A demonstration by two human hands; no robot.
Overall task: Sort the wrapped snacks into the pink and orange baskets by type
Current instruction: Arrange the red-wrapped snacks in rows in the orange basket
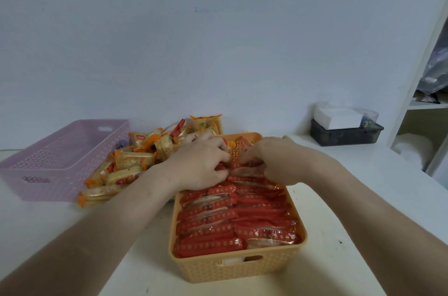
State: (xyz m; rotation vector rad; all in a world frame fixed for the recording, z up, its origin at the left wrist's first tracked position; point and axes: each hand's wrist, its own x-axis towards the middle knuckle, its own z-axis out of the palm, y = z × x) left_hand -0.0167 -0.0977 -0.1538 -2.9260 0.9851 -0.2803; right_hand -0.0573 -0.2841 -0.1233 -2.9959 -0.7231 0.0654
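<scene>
Fingers of the left hand (202,162) and right hand (269,160) are curled down together on red packets (238,218) at the far end of the orange basket (238,269); whether either has actually gripped one I cannot tell. The packets lie crosswise, directly under both hands. The yellow packets (135,162) sit heaped just left, nearer the left hand, beside the pink basket (48,174).

- The table (339,198) bears two baskets, well apart.
- The nearer basket (238,269) stands in front, right of centre, filled with rows of flat snack packets (218,223).
- The other basket (60,157) sits far left, further back.
- Between them lies a loose heap of wrapped snacks (135,162), touching the left basket's side.
- Both hands, left (201,164) and right (274,160), meet over the nearer basket's far end.
- A dark tray (346,135) holding a box (339,117) stands far right, against the wall.
- A shelf unit (421,92) rises right of it.
</scene>
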